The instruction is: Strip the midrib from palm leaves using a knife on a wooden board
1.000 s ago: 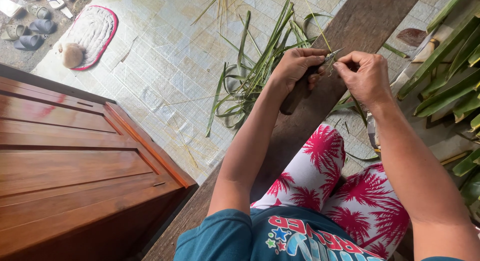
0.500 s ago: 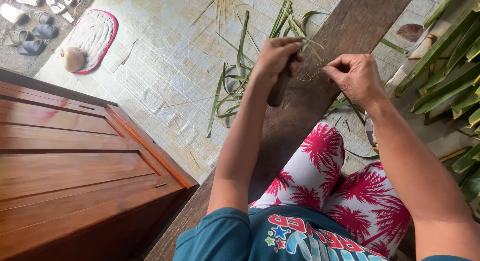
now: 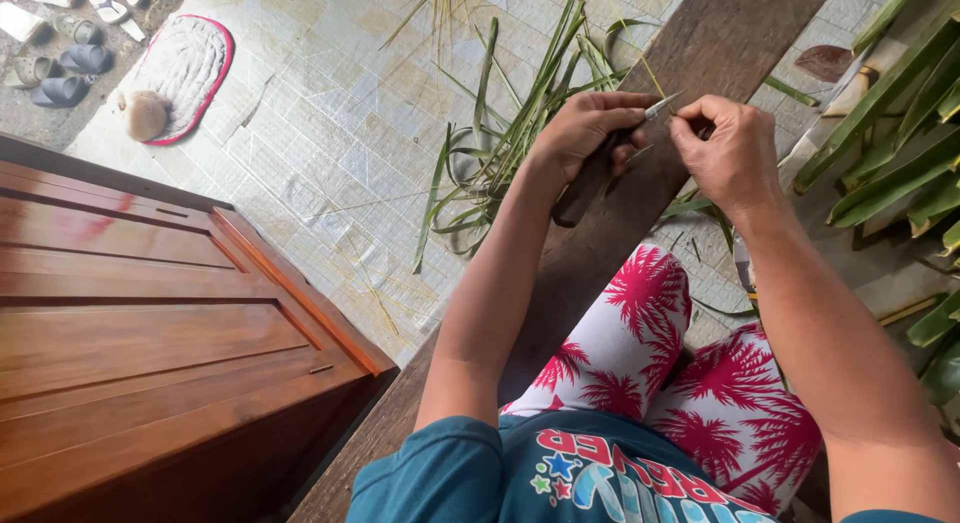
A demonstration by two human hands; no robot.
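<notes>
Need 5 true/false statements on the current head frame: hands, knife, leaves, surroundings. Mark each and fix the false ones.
1. The left hand grips a knife with a dark wooden handle. True.
2. The right hand rests flat on the person's knee. False: it is raised at the knife's tip, pinching a thin leaf strip.
3. Loose green leaf strips lie on the tiled floor beyond the left hand. True.
4. A pink-edged mat lies on the wooden plank. False: the mat lies on the tiled floor at upper left, far from the plank.
5. The wooden door panel stands to the person's right. False: it is on the left.
</notes>
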